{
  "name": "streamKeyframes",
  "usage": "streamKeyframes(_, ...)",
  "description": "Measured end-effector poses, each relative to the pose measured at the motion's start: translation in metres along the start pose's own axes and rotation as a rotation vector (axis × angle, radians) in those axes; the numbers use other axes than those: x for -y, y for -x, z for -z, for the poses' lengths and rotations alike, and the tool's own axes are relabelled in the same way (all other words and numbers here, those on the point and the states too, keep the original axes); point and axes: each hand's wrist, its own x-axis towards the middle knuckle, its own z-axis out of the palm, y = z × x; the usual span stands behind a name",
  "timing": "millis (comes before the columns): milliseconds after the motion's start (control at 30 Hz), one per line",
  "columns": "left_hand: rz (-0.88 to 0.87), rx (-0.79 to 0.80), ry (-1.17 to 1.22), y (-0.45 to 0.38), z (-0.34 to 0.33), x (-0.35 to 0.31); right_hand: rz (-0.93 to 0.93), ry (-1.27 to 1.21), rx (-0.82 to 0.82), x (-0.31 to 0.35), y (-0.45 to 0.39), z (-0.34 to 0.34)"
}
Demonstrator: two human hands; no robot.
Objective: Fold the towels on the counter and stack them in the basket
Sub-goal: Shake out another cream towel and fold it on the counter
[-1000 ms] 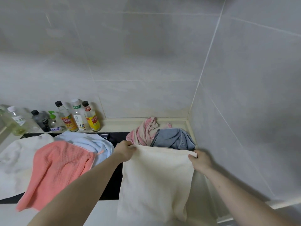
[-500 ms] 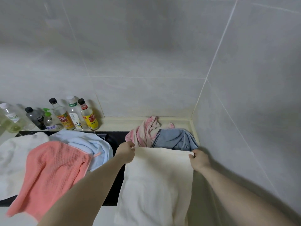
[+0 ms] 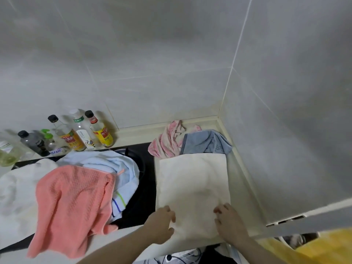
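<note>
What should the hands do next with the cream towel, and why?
Probably grip the near edge and fold it away toward the wall. The cream towel lies flat on the counter, and the left hand and right hand rest on its near end.

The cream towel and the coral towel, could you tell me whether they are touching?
Apart. The head view shows the black stovetop lying bare between the coral towel and the cream towel.

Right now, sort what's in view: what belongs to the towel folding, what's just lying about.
Job: cream towel under left hand and right hand; coral towel; light blue towel; white towel; pink towel; grey-blue towel.
Lying about: bottles; black hob.
</note>
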Motion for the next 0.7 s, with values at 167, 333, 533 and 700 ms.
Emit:
streamKeyframes(167,-0.013,0.143,-0.06,0.024,-0.033,0.012,-0.224,0.029,0.005,-0.067,0.023,-0.041)
streamKeyframes(333,-0.019,0.073,-0.029,0.032,-0.039,0.018,-0.228,0.114,-0.051,-0.042,0.028,-0.015)
streamKeyframes(533,0.011,0.056,0.002,0.034,-0.042,0.017,-0.174,0.067,0.08,0.002,0.041,0.01)
streamKeyframes(700,0.028,0.132,0.025,0.031,-0.04,0.016,-0.23,0.079,0.161,-0.007,0.04,0.022)
